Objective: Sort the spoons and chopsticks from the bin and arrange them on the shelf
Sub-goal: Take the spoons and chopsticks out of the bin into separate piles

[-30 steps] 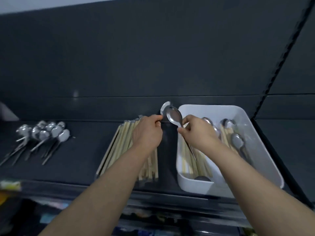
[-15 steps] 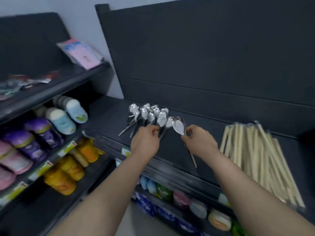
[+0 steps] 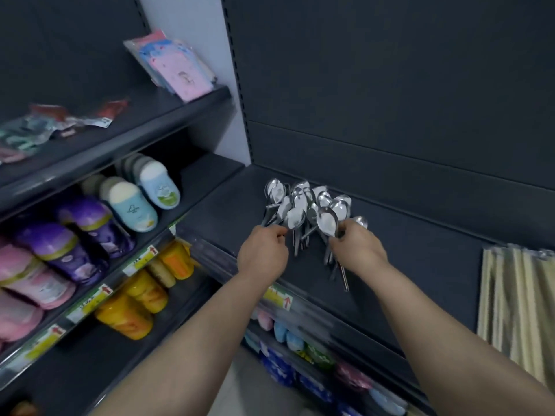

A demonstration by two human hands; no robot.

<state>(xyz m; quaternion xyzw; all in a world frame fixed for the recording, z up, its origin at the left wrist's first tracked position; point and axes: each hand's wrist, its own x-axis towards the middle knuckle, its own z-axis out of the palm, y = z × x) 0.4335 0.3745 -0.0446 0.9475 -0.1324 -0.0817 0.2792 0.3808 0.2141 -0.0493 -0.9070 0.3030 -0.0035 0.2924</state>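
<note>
Several metal spoons lie in a pile [image 3: 303, 195] on the dark shelf [image 3: 420, 265]. My left hand [image 3: 262, 255] sits at the pile's near left edge, fingers curled round the handle of a spoon [image 3: 294, 219] whose bowl points away from me. My right hand [image 3: 359, 247] pinches a second spoon [image 3: 328, 224] at the pile's near right; its handle runs down past my wrist. A row of pale chopsticks [image 3: 516, 298] lies on the same shelf at the far right. The bin is out of view.
On the shelf unit to the left stand rows of blue, purple, pink and orange bottles [image 3: 132, 205], with packets [image 3: 177, 67] on its top level. Price tags run along the shelf lips. More bottles sit on the level below the spoons.
The view has swung left from the white bin to the spoon pile. Both hands carried their spoons along the shelf and now hold them at the pile's near edge.
</note>
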